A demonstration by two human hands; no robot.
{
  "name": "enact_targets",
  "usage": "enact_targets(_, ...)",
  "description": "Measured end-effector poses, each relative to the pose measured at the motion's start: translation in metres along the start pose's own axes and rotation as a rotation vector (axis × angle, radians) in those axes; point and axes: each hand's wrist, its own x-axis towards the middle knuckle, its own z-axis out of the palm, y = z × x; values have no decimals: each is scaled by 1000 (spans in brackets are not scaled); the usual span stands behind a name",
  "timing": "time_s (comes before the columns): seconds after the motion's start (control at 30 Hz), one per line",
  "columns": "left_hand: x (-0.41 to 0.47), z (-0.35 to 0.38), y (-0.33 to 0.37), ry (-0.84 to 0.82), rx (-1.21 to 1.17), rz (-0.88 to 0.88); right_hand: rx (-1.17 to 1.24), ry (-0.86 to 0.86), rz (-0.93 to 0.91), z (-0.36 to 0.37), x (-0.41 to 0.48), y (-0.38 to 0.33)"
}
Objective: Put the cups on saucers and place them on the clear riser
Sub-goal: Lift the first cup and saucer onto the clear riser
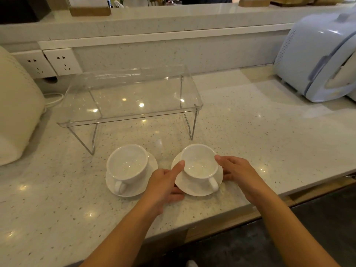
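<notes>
Two white cups stand on white saucers on the speckled counter (pixel 250 132), both handles toward me. The left cup (pixel 127 164) sits on its saucer (pixel 152 160), untouched. My left hand (pixel 165 182) and my right hand (pixel 237 172) flank the right cup (pixel 200 162): each thumb rests on the cup's rim, and the fingers reach under the edge of the right saucer (pixel 196 189). The clear riser (pixel 133 93) stands just behind the cups on wire legs, with nothing on top.
A cream appliance (pixel 17 112) fills the left side, with a white cord behind it. A pale blue appliance (pixel 317 60) sits at the right rear. Wall sockets (pixel 48 63) are behind the riser. The counter's front edge runs close below my wrists.
</notes>
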Motion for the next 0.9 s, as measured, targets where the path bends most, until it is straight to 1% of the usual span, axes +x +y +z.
enact_targets(0.2, -6, 1, -6, 46, 10, 34, 109, -91, -19, -7, -15, -1)
enact_targets(0.27, -13, -1, -3, 74, 4, 86, 134, -85, -55, -8, -23, -2)
enact_targets(0.37, -29, -4, 10, 105, -13, 214, 153, -22, -129, -8, -35, -13)
enact_targets(0.5, -52, -11, 39, 164, -6, 395, 175, 16, -268, -10, -50, -45)
enact_targets(0.63, -68, -26, 75, 141, -54, 518, 187, 27, -404, -6, -52, -85)
enact_targets(0.73, -67, -41, 104, 161, -69, 561, 171, 13, -476, 2, -42, -118)
enact_targets(0.9, -46, -74, 148, 209, -36, 571, 124, -31, -499, 29, -11, -165)
